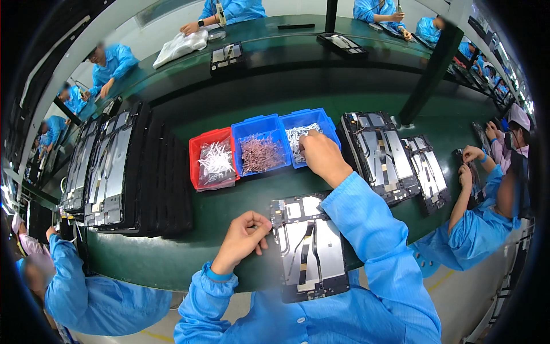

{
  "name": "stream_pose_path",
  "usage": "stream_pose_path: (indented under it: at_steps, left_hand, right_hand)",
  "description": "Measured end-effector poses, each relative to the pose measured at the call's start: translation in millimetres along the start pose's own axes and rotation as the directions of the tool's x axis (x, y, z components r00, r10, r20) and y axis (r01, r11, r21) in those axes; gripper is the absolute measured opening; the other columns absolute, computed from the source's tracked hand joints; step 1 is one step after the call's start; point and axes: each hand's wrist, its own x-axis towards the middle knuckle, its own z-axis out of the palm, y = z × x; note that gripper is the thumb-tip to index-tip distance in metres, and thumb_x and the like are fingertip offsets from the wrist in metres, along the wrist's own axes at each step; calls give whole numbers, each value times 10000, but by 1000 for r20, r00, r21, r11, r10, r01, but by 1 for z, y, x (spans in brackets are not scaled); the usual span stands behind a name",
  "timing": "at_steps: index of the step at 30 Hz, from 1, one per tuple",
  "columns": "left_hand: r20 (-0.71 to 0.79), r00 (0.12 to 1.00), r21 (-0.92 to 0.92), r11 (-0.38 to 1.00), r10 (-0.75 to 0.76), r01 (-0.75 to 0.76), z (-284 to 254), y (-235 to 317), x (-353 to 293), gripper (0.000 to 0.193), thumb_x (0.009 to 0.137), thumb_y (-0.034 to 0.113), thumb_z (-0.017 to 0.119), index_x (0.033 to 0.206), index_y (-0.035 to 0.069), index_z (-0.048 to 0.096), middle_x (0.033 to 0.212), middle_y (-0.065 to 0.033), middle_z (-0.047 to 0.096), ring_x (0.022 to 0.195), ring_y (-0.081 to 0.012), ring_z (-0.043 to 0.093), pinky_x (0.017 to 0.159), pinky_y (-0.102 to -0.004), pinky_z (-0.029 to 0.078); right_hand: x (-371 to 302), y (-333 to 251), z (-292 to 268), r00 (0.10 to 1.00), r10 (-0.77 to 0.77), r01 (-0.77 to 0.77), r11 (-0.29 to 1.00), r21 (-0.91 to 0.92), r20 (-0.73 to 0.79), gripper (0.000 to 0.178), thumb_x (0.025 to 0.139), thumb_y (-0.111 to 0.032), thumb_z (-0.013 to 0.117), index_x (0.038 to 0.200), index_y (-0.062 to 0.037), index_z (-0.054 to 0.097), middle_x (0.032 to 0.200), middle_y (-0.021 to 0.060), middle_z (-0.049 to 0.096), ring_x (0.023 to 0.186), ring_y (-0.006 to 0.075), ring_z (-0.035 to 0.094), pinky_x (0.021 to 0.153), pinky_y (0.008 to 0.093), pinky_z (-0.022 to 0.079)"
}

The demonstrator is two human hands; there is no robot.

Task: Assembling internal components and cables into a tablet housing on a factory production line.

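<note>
In front of me lies an opened tablet body (295, 252) with silver plates, black ribbon cables and a dark frame, near the table's front edge. My left hand (243, 239) is beside its upper left corner, thumb and forefinger pinched together; whatever is between them is too small to make out. Reaching across, my right hand (325, 156) dips into the right blue bin (332, 129), which holds small whitish-grey parts. Its fingers curl down, and the fingertips are hidden among the parts. Next to it are a blue bin (256, 127) of brownish-pink pieces and a red bin (195, 166) with white pieces in a clear bag.
Tall stacks of tablet bodies (109, 178) stand at left. More tablet bodies (382, 157) lie to the right, near a dark green post (432, 74). Across the table are two units (226, 56) and a white bag (180, 47). Co-workers in blue sit on both sides and opposite.
</note>
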Motion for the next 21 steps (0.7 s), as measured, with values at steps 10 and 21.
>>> stream_pose_path:
  at_steps: [10,21]
  left_hand:
    - [-117,990,0,997,76,-76,0,5,-3,183,982,139,661,1050,-23,610,857,-72,643,597,-104,622,434,-216,456]
    - [-159,978,-242,955,135,-171,40,17,-13,237,1010,202,641,1055,-29,612,722,-28,635,545,-62,563,404,-209,406]
  right_hand:
    - [-17,-4,-21,984,-52,32,993,-116,-170,100,831,-16,653,928,4,665,884,196,658,794,368,682,716,439,563]
    - [-123,-58,-21,798,-513,593,762,260,-315,108,842,-49,719,927,-8,667,903,120,651,680,199,654,563,296,521]
